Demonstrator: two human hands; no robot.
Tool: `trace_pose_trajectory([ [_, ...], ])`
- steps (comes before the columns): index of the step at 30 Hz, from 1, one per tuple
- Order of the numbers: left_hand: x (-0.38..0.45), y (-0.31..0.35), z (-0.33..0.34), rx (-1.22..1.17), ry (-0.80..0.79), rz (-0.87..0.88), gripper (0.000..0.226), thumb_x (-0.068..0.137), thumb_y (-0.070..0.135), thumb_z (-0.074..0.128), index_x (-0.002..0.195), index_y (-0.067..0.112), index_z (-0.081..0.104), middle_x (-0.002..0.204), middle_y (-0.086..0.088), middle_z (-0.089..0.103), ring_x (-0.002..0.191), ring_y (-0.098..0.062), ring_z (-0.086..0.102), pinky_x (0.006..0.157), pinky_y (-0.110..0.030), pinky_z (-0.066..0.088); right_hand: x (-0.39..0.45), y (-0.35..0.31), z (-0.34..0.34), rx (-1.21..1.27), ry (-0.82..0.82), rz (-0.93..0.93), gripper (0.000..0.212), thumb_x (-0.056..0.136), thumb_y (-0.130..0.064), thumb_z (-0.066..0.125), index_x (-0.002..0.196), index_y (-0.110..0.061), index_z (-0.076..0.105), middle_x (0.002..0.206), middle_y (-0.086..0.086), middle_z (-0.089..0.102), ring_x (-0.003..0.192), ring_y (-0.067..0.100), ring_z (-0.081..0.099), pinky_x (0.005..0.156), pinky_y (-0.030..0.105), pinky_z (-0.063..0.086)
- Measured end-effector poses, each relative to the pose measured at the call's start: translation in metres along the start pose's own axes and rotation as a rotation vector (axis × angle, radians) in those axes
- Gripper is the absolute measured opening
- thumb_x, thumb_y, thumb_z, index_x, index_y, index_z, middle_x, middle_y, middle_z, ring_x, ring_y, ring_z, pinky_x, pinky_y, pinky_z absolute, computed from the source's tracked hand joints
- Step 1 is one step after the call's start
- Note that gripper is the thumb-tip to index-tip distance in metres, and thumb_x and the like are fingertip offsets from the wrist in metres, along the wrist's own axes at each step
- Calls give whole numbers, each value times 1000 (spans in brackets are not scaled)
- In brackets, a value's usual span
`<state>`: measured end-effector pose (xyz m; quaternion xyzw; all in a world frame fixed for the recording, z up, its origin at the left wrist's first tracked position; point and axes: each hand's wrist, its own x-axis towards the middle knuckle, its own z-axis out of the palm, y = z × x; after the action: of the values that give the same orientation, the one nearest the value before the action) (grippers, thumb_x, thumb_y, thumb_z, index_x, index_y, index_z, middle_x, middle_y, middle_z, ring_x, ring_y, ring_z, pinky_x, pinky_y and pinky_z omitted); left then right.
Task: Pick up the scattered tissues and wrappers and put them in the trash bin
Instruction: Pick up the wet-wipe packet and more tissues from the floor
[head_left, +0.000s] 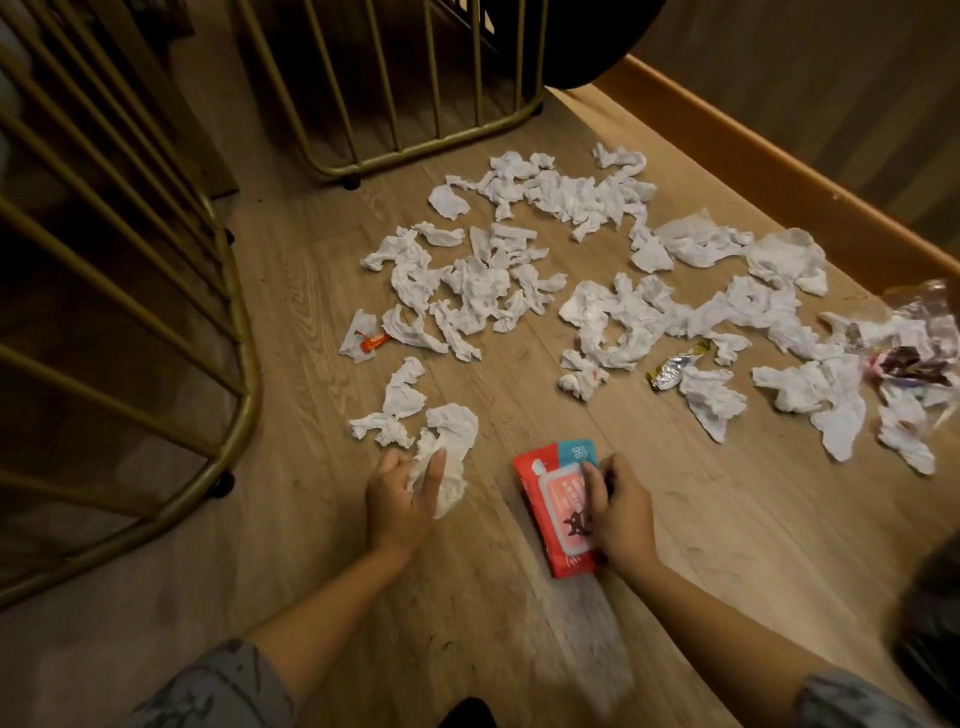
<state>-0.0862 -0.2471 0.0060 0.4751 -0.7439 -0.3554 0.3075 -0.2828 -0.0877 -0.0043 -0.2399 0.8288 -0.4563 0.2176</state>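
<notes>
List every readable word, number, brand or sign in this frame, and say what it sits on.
"80": white figures on the blue corner of the red and blue wet-wipe pack, seen upside down, under the right hand.
Red lettering on that pack's pink flap: blurred, unreadable.
Small orange wrapper: print too small to read.
Crumpled silver and gold foil wrapper: no legible text.

A single head-worn wide-angle view looks forward and steeply down at the wooden floor (311, 519) from close above. Both forearms enter from the near edge. Gold railings (130, 260) fill the left and far side, and a wall base (779, 171) runs along the far right.
</notes>
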Motion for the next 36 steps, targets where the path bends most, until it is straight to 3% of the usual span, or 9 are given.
trace_pose_trajectory([
  [6,39,-13,8,120,103,30,17,80,8,69,70,-3,62,88,-12,58,78,-23,57,71,-34,51,22,-29,23,65,27,12,6,102,-15,42,105,-19,45,72,-5,61,56,2,58,44,13,37],
  [9,47,-21,23,217,-43,105,14,78,7,69,89,7,62,109,-9,62,107,-25,55,94,-38,46,43,-48,25,63,56,89,6,102,-15,39,102,-15,45,75,0,60,61,8,57,44,17,38],
  [12,40,-30,35,332,-141,87,36,87,31,62,121,24,59,131,0,57,124,-23,46,102,-50,39,75,-52,24,-84,119,93,26,102,-33,39,91,-13,52,76,0,58,71,22,59,52,28,35],
  [16,10,-40,31,451,-182,54,55,74,71,51,113,36,66,120,10,56,117,-16,44,96,-45,37,114,-48,19,-357,81,48,47,95,-55,44,119,-15,52,114,11,59,92,28,62,70,36,48],
  [19,-5,-45,23,331,-189,132,47,74,61,62,96,21,70,105,4,57,99,-16,51,84,-37,46,128,-39,19,-520,-47,57,59,92,-59,48,138,-22,39,135,17,41,101,36,61,74,41,50],
  [23,0,-33,13,159,-193,131,27,81,37,62,73,11,62,84,2,54,75,-2,50,70,-6,39,116,-28,27,-560,-172,-32,42,91,-58,51,111,-21,53,116,10,45,78,27,57,62,33,44],
  [29,37,0,23,116,-103,-48,21,76,18,80,79,3,66,93,-6,59,82,-16,56,74,-16,44,77,-25,32,-375,-242,-240,27,86,-36,67,76,-22,45,80,-1,51,70,21,52,58,31,33],
  [33,56,36,35,-23,-68,-170,22,76,3,73,96,4,65,98,-6,67,88,-15,57,79,-23,42,75,-49,6,-269,-230,-275,16,88,-26,65,90,-21,49,72,0,61,67,19,58,56,31,37],
  [36,63,69,41,-127,-143,-91,21,79,1,70,94,12,59,90,8,63,83,-5,57,70,-9,42,82,-75,-33,-231,-135,-351,20,93,-32,61,112,-26,62,90,-1,71,77,14,63,64,31,48],
])
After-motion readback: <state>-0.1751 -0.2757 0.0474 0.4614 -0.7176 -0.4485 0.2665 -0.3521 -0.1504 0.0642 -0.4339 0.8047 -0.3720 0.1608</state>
